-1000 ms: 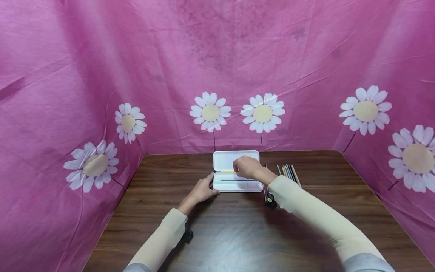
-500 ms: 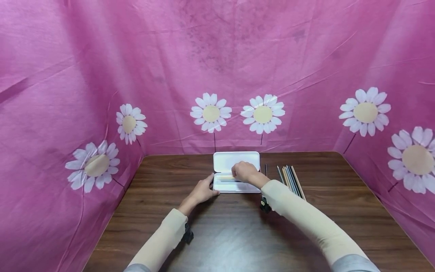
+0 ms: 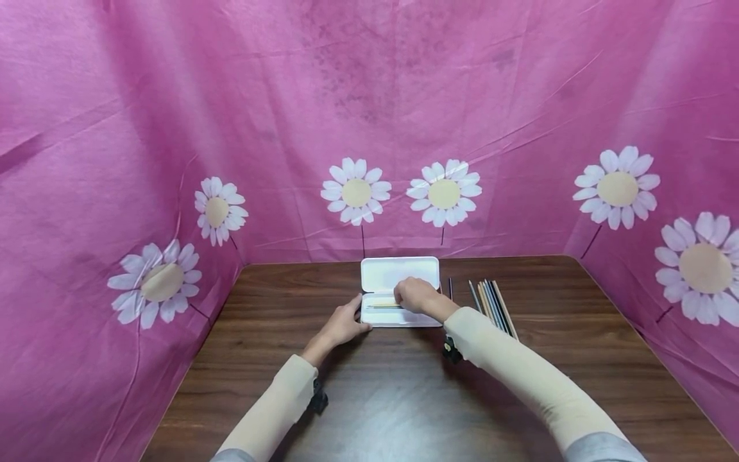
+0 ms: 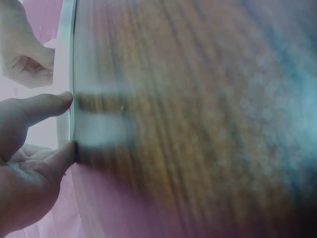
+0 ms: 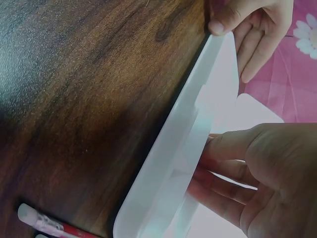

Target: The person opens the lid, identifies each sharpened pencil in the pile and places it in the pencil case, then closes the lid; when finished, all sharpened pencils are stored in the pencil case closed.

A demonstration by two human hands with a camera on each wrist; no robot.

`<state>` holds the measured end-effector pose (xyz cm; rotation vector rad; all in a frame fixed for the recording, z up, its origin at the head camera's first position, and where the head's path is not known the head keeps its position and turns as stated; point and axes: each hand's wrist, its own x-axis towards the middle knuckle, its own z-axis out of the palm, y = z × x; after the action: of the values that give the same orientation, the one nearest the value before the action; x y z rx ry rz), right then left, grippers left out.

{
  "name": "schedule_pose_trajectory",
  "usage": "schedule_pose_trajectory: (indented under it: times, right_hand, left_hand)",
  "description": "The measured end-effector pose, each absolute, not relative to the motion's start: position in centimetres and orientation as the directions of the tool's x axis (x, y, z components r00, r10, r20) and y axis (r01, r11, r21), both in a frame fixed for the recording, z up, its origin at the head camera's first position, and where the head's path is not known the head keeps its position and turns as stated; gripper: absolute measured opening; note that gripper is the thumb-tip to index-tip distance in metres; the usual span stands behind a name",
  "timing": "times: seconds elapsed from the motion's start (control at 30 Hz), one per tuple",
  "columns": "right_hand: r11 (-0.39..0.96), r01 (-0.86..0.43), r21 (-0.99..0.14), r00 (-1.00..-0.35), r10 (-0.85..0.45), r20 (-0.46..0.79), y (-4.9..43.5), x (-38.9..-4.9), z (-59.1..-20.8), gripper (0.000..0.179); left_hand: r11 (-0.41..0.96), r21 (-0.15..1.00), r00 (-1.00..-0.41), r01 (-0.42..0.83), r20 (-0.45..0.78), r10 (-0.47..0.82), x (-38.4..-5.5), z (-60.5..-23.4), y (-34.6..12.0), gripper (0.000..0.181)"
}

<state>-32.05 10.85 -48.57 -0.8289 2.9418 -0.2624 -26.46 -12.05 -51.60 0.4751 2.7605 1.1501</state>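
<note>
A white pencil case (image 3: 404,323) lies open on the table, its lid (image 3: 378,274) raised at the back. My left hand (image 3: 342,324) holds the left end of it; in the left wrist view, thumb and finger tips press at the case edge. My right hand (image 3: 417,298) reaches down into the tray and pinches a yellowish pencil (image 3: 383,305) lying lengthwise there. From the right wrist, the right fingers (image 5: 218,198) dip below the case wall, which hides their tips and most of the pencil.
Several pencils (image 3: 492,305) lie side by side on the brown wooden table (image 3: 369,391), right of the case. A dark pencil (image 3: 451,287) lies nearer the case. The right wrist view shows a red pencil end with a white eraser (image 5: 28,215). Pink flowered cloth (image 3: 398,128) hangs behind.
My right hand has come down slightly toward me, lowering the yellowish pencil from near the hinge into the tray. The left hand has stayed at the case's left end.
</note>
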Motion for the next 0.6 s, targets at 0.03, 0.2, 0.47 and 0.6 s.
schedule_pose_trajectory:
  times: [0.03, 0.2, 0.47, 0.6]
  right_hand:
    - [0.839, -0.511, -0.186, -0.851, -0.525, -0.028, 10.9, -32.0, -48.6, 0.011]
    - [0.829, -0.522, -0.201, -0.844, -0.536, -0.020, 11.1, -31.9, -48.4, 0.011]
    - [0.803, -0.543, -0.247, -0.835, -0.546, 0.063, 12.6, -31.7, -47.2, 0.014]
    - [0.798, -0.553, -0.240, -0.833, -0.534, 0.145, 13.9, -31.0, -46.3, 0.020]
  left_hand:
    - [0.663, 0.709, -0.945, 0.240, 0.014, 0.327, -26.4, -51.6, -12.0, 0.090]
    - [0.661, 0.714, -0.946, 0.231, 0.004, 0.326, -26.5, -51.7, -11.9, 0.090]
    - [0.665, 0.712, -0.947, 0.227, 0.001, 0.322, -26.6, -51.7, -11.9, 0.090]
    - [0.684, 0.690, -0.949, 0.235, 0.010, 0.316, -26.6, -51.6, -12.0, 0.091]
